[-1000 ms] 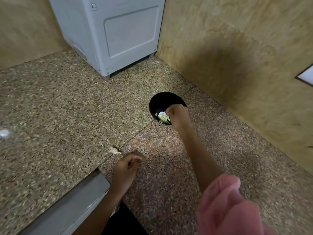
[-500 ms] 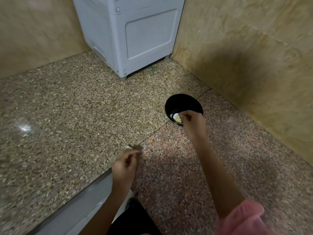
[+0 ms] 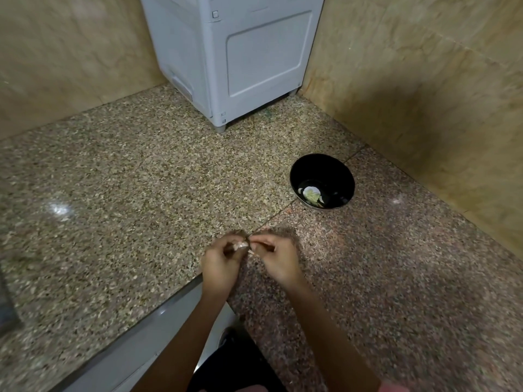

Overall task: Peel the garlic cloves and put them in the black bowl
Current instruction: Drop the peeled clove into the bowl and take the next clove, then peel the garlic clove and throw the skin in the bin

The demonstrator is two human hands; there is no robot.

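Observation:
The black bowl (image 3: 336, 171) stands on the granite counter at the right, near the wall. Pale peeled garlic (image 3: 310, 194) lies at its bottom. In front of me, my left hand (image 3: 219, 264) grips a small pale garlic clove (image 3: 241, 245) between fingers and thumb. My right hand (image 3: 278, 260) meets it from the right, its fingertips pinching the clove's end. Both hands hover just above the counter, well to the lower left of the bowl.
A grey-white appliance (image 3: 240, 58) fills the back corner between two beige marble walls (image 3: 424, 80). The speckled counter (image 3: 127, 193) spreads wide to the left. Its metal-trimmed front edge (image 3: 135, 335) runs diagonally below my hands.
My right hand has left the bowl and come back to the left hand. The left hand picked the clove off the counter, and both now hold it.

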